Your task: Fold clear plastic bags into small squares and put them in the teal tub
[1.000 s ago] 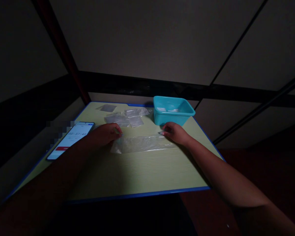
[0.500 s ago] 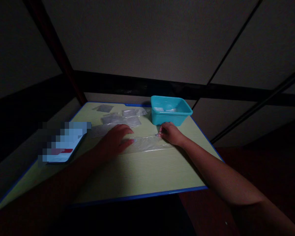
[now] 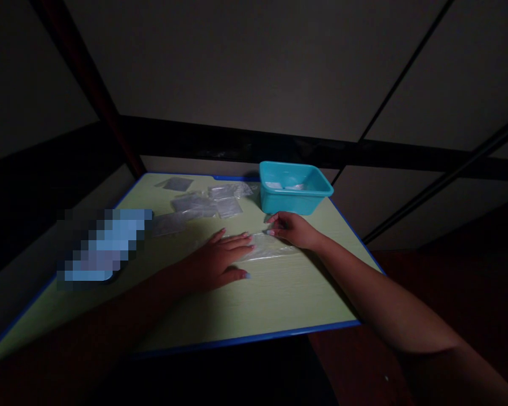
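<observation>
A clear plastic bag [image 3: 271, 248] lies flat on the pale table, in front of the turquoise basket [image 3: 294, 200]. My left hand [image 3: 224, 259] rests palm down with spread fingers on the bag's left part. At the bag's upper right edge is my right hand [image 3: 290, 228], its thumb and fingers curled a little apart, with nothing visible between them. Some white items lie inside the basket. Several clear packets [image 3: 195, 203] are spread on the table beyond my left hand.
A phone-like device [image 3: 114, 242] with a bright, blurred-out screen lies at the table's left. The table [image 3: 279, 299] has a blue edge. A panelled wall [image 3: 237, 67] stands behind it.
My left hand has moved right and down onto the bag and flattened, its fingers spreading. My right hand's fingertips have parted from the bag's edge and shifted slightly left.
</observation>
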Motion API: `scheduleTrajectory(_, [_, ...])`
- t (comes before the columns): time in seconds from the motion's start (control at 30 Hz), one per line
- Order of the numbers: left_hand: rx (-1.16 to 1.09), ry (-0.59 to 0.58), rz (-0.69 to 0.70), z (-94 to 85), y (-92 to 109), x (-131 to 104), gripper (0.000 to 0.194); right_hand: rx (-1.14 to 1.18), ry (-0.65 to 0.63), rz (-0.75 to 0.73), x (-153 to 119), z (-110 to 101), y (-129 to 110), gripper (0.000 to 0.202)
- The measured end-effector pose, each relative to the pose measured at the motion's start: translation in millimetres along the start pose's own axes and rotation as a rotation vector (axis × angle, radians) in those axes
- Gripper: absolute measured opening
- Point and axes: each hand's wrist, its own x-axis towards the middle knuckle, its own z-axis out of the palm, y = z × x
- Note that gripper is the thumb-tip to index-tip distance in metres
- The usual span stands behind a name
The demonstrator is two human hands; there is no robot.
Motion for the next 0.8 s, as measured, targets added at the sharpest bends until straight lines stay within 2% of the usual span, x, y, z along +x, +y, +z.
scheduleTrajectory(0.17, [-0.01,-0.022,-0.033,-4.9,4.2,1.9,0.054,0.056,-0.01,0.047,0.6,2.4,0.5,0.023])
scheduleTrajectory(0.37, [-0.016,-0.033,-0.039,-6.7,4.3,2.5,0.053,0.042,-0.064,0.068,-3.1,-4.7,-6.5,0.018])
scheduleTrajectory(0.5, [-0.011,-0.037,-0.045,-4.9,3.2,2.5,0.053,0.025,-0.074,0.043,-4.1,-6.0,-9.0,0.019])
scheduleTrajectory(0.63, [-0.013,-0.037,-0.053,-4.6,3.8,2.4,0.054,-0.011,-0.021,-0.006,-2.6,-2.6,-6.2,0.022])
scheduleTrajectory(0.8, [-0.017,-0.044,-0.053,-6.6,5.9,2.6,0.053,-0.044,0.001,-0.07,-2.0,-2.0,-4.1,0.015])
